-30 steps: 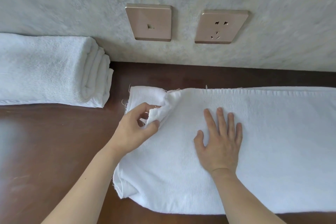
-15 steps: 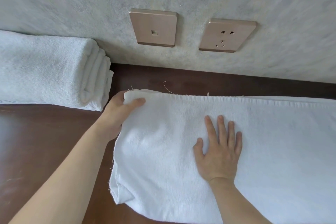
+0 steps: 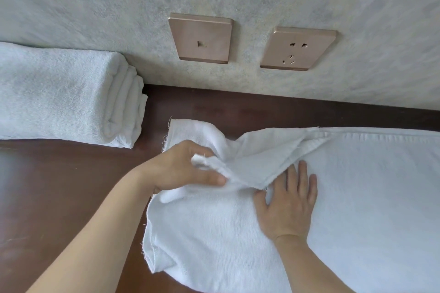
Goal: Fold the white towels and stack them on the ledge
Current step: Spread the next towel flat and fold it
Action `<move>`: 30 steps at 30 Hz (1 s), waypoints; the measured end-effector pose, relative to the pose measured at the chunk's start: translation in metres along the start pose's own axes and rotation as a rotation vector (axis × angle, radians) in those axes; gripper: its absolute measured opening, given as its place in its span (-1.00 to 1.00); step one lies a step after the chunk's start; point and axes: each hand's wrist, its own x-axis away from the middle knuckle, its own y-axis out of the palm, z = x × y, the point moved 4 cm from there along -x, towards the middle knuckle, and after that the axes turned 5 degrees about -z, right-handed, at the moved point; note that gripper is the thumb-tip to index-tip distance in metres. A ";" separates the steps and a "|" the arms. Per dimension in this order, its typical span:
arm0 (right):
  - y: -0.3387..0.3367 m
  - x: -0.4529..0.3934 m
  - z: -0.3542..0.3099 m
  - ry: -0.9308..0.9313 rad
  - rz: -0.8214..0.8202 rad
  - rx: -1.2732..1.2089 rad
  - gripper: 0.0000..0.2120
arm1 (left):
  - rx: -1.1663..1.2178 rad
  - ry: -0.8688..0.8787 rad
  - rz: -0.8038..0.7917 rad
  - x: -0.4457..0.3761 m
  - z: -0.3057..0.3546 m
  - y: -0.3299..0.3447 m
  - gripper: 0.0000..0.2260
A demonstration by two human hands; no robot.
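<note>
So the towel [image 3: 357, 197] is spread out flat on the dark wood ledge [image 3: 71, 197], running from around the middle off past the right edge, with its far hem lying close to the back edge where the ledge meets the wall [image 3: 95, 7]. The left hand [image 3: 181, 169] has the towel's far left corner bunched up and pinched between thumb and curled fingers, lifted off the ledge and pulled in over the rest of the cloth, so there's a loose diagonal flap hanging from that grip. A bit of the lower layer is left flat at the back left, frayed threads showing along its edge.

The right hand [image 3: 288, 207] is flat on the towel, palm down, fingers straight and slightly spread, pressing the cloth down. The lifted flap drapes over its thumb side, so the index finger is partly hidden under it.

Over at the back left of the ledge, snug against the wall, sits the stack [image 3: 59, 95] of folded white towels, rounded folds facing right. It's near the towel's left corner but not touching it.

On the grey textured wall above there are two copper-coloured plates side by side: a switch plate [image 3: 201, 39] on the left, and a socket [image 3: 297, 49] to its right.
</note>
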 end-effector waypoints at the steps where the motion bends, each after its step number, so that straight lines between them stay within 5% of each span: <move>1: 0.000 0.000 0.000 0.000 -0.002 0.006 -0.40 | -0.077 -0.001 0.140 -0.006 -0.002 -0.004 -0.75; 4: -0.001 -0.001 0.000 0.012 -0.017 -0.005 -0.44 | -0.402 0.068 0.532 -0.017 -0.005 -0.023 -0.67; 8: -0.001 -0.002 -0.001 0.024 -0.067 0.003 -0.36 | -0.693 0.050 0.656 -0.028 -0.015 -0.045 -0.75; 12: 0.000 -0.002 0.000 0.030 -0.075 0.003 -0.36 | -0.616 0.001 0.509 -0.028 -0.017 -0.061 -0.89; 16: 0.001 -0.001 0.001 0.029 -0.083 0.006 -0.36 | -0.136 -0.023 0.299 -0.016 -0.010 -0.070 -0.68; 20: 0.002 -0.001 0.002 0.032 -0.084 0.007 -0.36 | -0.060 -0.124 0.076 -0.006 -0.005 -0.068 -0.52; 22: 0.002 -0.001 0.002 0.032 -0.088 0.010 -0.36 | -0.103 -0.033 0.195 -0.005 -0.001 -0.075 -0.51; 26: 0.003 -0.001 0.002 0.032 -0.096 0.012 -0.36 | -0.434 0.059 0.720 -0.007 -0.002 -0.072 -0.55; 30: 0.004 -0.001 0.002 0.038 -0.088 0.008 -0.36 | -0.320 0.130 0.768 -0.015 -0.013 -0.054 -0.65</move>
